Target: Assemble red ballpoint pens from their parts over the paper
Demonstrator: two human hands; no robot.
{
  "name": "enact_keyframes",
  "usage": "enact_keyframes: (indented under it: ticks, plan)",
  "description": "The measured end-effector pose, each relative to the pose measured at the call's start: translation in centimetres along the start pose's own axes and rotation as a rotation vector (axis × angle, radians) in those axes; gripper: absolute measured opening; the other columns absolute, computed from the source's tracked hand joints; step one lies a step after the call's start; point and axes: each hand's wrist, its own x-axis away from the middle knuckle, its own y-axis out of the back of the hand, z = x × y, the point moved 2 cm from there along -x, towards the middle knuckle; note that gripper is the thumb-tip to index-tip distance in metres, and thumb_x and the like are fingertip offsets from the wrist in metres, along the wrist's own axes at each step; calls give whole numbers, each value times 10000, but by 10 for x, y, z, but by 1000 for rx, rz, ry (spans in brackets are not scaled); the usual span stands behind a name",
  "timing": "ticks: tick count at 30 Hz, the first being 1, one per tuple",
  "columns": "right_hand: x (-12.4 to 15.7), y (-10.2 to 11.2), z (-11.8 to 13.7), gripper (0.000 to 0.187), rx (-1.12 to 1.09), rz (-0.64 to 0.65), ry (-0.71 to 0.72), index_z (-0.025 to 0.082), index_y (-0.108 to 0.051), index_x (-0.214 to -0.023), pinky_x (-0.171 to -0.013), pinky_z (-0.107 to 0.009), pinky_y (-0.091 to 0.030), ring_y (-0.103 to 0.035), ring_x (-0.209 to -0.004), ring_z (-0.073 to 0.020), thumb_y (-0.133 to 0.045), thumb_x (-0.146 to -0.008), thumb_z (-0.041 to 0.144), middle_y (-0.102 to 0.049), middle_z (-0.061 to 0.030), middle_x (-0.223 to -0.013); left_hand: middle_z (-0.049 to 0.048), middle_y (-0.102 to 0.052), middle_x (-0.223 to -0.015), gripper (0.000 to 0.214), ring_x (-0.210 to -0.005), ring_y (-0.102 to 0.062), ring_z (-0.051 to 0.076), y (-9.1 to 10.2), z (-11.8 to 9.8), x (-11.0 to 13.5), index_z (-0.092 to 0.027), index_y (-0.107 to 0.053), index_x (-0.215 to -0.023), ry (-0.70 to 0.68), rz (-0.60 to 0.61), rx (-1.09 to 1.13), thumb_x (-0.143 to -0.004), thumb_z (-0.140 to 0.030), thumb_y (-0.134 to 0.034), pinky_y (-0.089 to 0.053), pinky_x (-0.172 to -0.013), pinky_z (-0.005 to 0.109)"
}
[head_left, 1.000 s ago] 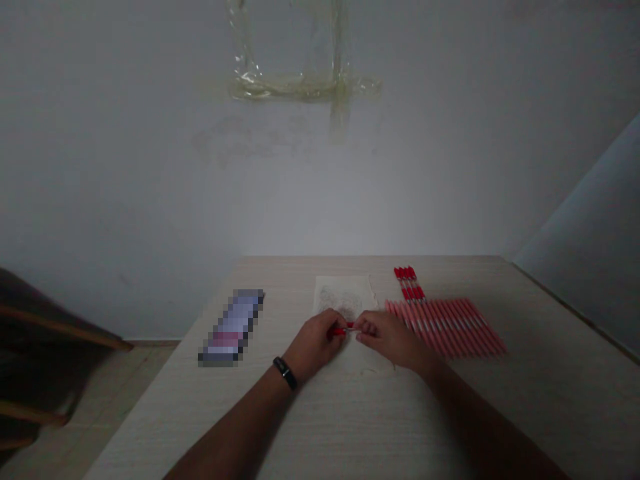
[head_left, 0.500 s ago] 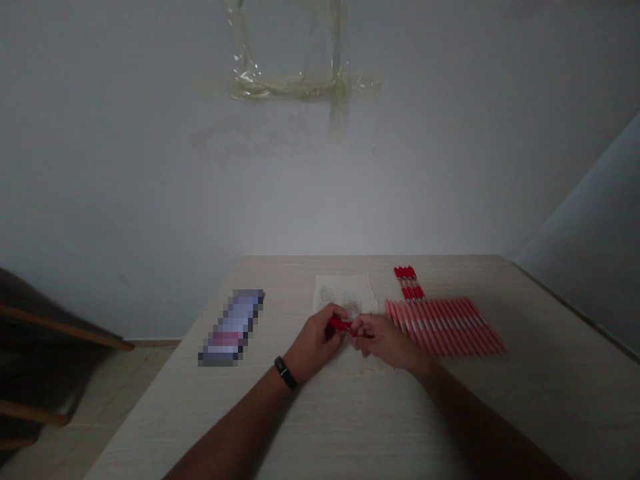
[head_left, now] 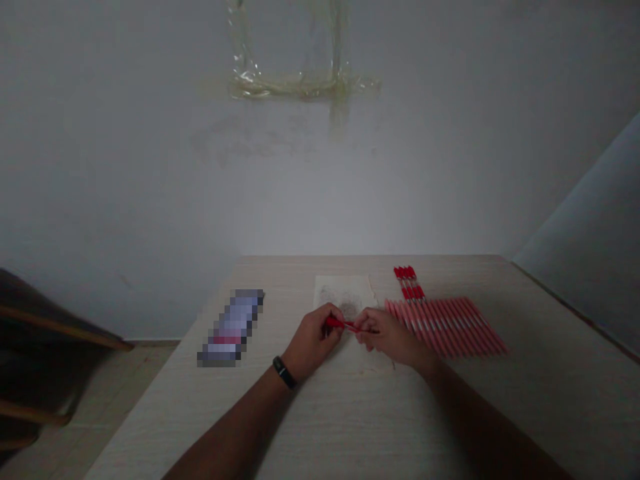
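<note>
Over a sheet of paper, both my hands hold a slim red pen (head_left: 351,327) lying roughly level. Its thicker red end is pinched between the thumb and fingers of my left hand (head_left: 313,337), which has a black band on the wrist. My right hand (head_left: 385,331) grips the thinner end, its fingers closed and partly covering it. The paper (head_left: 323,283) beneath has dark scribbles. Just right of my right hand lies a row of pinkish-red pens (head_left: 445,327) with silvery middle bands, side by side. Several red-and-clear pens (head_left: 409,283) lie behind that row.
On the left of the pale wooden table (head_left: 320,433) lies a phone-like slab (head_left: 233,327), blurred into blocks. A wall (head_left: 425,167) with yellowed tape (head_left: 285,90) rises behind the table's far edge. Dark wooden furniture (head_left: 40,347) stands at the lower left.
My right hand has shifted slightly right and its fingers have changed position, showing more of the pen between the hands. My left hand stays almost in place.
</note>
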Motion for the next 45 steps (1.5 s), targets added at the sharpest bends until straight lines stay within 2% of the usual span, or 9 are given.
enact_keyframes:
  ticks: [13, 22, 29, 33, 35, 38, 42, 45]
  plan:
    - [2, 9, 4, 70, 50, 0, 44, 181, -622, -840, -588, -240, -439, -576, -633, -127, -668, -815, 227, -607, 18, -676, -11, -587, -724, 126, -640, -492, 115, 0, -1, 0, -165, -602, -886, -7, -16, -3, -785, -107, -555, -368, -612, 225]
    - [4, 17, 7, 77, 215, -51, 102, 183, -606, -812, -515, -202, -375, -520, -600, -110, -633, -851, 244, -566, 25, -679, -10, -581, -738, 87, -664, -502, 120, 3, -6, -1, -166, -589, -845, -6, -40, 15, -786, -109, -560, -385, -636, 227]
    - [10, 20, 19, 73, 284, -35, 34, 180, -630, -873, -434, -167, -359, -496, -489, -70, -622, -866, 252, -584, 25, -681, -18, -576, -746, 100, -675, -492, 120, -1, 0, -1, -172, -585, -869, -22, -16, -5, -790, -109, -579, -378, -642, 224]
    - [12, 29, 15, 89, 373, -34, -32, 196, -612, -904, -375, -170, -321, -480, -375, -68, -572, -894, 275, -583, 44, -618, -1, -616, -775, 69, -687, -530, 132, -3, 3, -1, -173, -597, -910, 5, 4, -11, -842, -179, -599, -392, -644, 232]
    - [11, 38, 13, 92, 435, -74, 6, 196, -618, -888, -406, -182, -351, -533, -425, -96, -553, -894, 261, -601, 31, -617, 8, -636, -772, 60, -687, -550, 140, -4, 5, -1, -172, -602, -894, 46, 11, -17, -862, -222, -611, -399, -643, 237]
    - [11, 50, 14, 63, 518, -159, 142, 185, -641, -842, -551, -212, -425, -619, -626, -135, -586, -856, 213, -655, -7, -709, 19, -665, -790, 85, -705, -582, 151, -7, 5, 0, -174, -609, -903, 66, 38, -17, -884, -257, -617, -416, -655, 242]
    - [12, 56, 17, 62, 570, -197, 197, 184, -649, -845, -627, -233, -419, -619, -708, -150, -595, -855, 212, -672, -17, -761, 36, -701, -911, 104, -825, -624, 174, -16, 1, 2, -193, -652, -987, 1, 127, -53, -900, -228, -607, -452, -754, 270]
    - [12, 55, 17, 65, 609, -194, 193, 188, -654, -843, -628, -236, -402, -610, -711, -153, -599, -857, 218, -670, -17, -761, 37, -688, -945, 95, -915, -605, 195, -24, -2, 3, -204, -687, -942, -90, 187, -143, -882, -174, -619, -449, -837, 301]
